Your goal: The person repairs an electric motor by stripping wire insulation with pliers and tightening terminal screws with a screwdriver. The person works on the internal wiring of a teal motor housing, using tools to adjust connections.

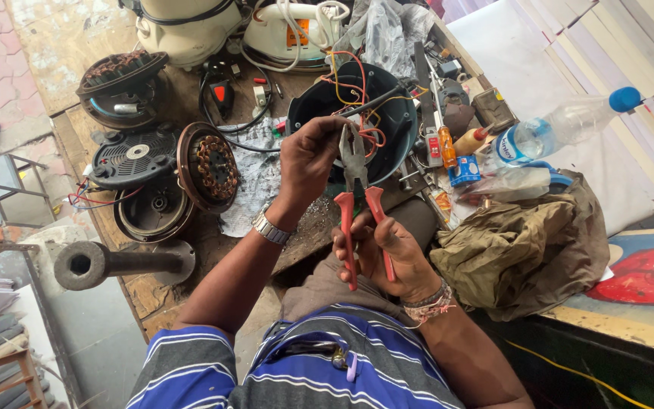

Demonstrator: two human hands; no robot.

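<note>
At twelve o'clock from the right hand (391,254) gripping red-handled pliers (357,193) upright, the left hand (308,163) pinches wires (357,95) at their tip

Pliers (355,163) before round housing (399,113), motor stator (207,165) left, bottle (562,125) right

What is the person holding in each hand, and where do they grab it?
The right hand grips pliers by their red handles. The left hand pinches a wire near the plier tips.
</note>
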